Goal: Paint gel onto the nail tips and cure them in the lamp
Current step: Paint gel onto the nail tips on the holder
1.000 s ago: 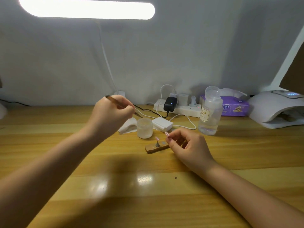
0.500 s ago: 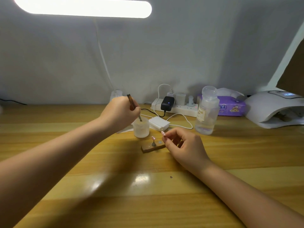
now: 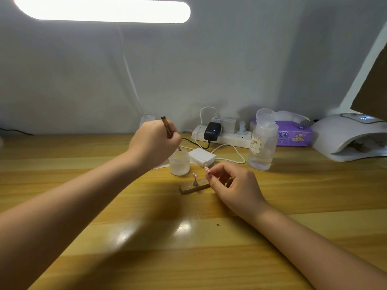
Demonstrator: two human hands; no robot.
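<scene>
My left hand (image 3: 154,142) grips a brown-handled brush (image 3: 167,127), whose tip dips into a small frosted cup (image 3: 179,163) on the wooden desk. My right hand (image 3: 233,188) pinches a pink nail tip (image 3: 207,169) on its small stand, just right of a brown wooden holder (image 3: 193,188). Another pink nail tip (image 3: 195,176) stands upright on that holder. The white curing lamp (image 3: 347,136) sits at the far right, opening towards me, its display lit.
A clear bottle (image 3: 262,143) stands right of the cup. Behind are a white power strip (image 3: 225,137) with plugs and cables, a stack of white pads (image 3: 202,156) and a purple tissue pack (image 3: 294,135). A bright desk light (image 3: 102,9) hangs overhead.
My left hand has moved right and down, tilting the brush upright until its tip entered the cup. My right hand has kept hold of the nail tip beside the holder.
</scene>
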